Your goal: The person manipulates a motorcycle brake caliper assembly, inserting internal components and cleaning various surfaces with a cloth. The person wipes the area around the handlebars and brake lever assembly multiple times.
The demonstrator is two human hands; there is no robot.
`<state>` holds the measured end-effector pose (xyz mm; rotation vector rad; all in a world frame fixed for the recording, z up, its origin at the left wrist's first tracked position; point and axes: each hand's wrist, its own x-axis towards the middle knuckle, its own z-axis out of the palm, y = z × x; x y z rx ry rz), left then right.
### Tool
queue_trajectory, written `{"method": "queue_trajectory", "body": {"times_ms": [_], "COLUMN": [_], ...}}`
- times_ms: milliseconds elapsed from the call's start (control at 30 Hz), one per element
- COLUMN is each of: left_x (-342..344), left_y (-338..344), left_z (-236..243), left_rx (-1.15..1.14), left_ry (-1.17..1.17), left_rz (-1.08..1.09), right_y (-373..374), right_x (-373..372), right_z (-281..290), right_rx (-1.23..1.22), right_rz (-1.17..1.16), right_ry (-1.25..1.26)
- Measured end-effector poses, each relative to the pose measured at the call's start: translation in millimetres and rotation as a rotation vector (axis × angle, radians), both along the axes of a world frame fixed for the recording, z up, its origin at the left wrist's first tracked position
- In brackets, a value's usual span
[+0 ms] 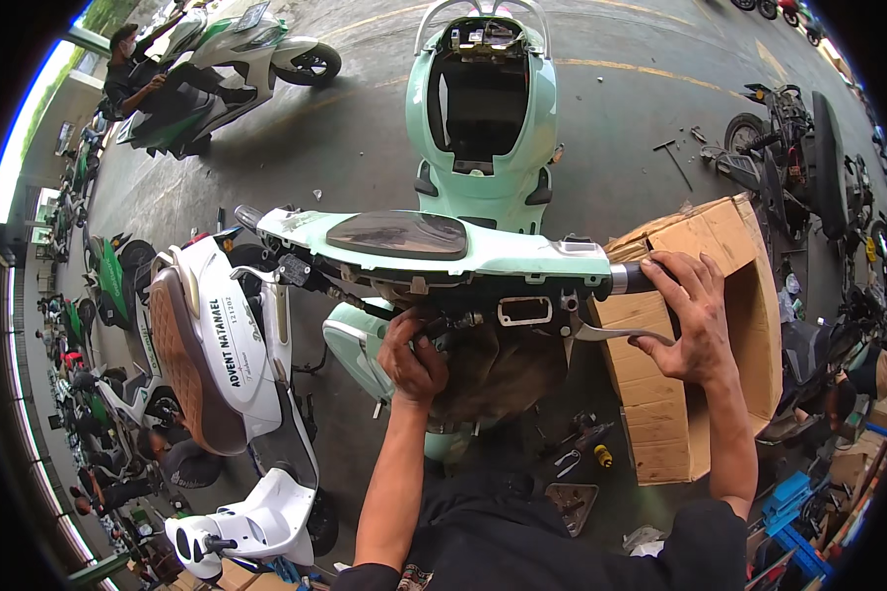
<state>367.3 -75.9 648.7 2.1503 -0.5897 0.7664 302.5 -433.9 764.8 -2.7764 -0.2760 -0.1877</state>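
Observation:
A mint-green scooter handlebar cover (pixel 537 258) with a dark oval display (pixel 399 236) spans the space before me. My right hand (pixel 695 315) is closed at its right end, fingers over the black grip (pixel 629 279) and thumb against the silver brake lever (pixel 606 334). Beneath the cover, left of centre, my left hand (pixel 412 360) reaches among dark cables and parts with curled fingers. Its fingertips are partly hidden, so what they grip cannot be made out. Between the hands sits a pale rectangular frame (pixel 524 311) beside the lever mount.
Farther off stands the mint-green scooter body (pixel 483 192) with its open compartment. An open cardboard box (pixel 650 394) is close on the right. At left is a white scooter (pixel 232 325). Pliers (pixel 568 460) and a T-handle wrench (pixel 674 165) lie on the floor. A person (pixel 143 79) sits on another scooter.

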Motion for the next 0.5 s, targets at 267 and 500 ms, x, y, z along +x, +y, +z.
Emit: {"method": "queue_trajectory", "body": {"times_ms": [267,500], "left_x": [1.8,0.8], "left_y": [-2.5,-1.6], "left_z": [1.5,4.0], "left_rx": [-0.005,-0.029], "left_ry": [-0.003,0.012], "left_rz": [0.004,-0.027], "right_y": [1.5,1.4], "right_x": [-6.0,-3.7], "right_z": [15.7,4.5], "right_rx": [-0.062,-0.058], "right_rz": [0.022,0.026], "right_ry": [0.199,0.127]}}
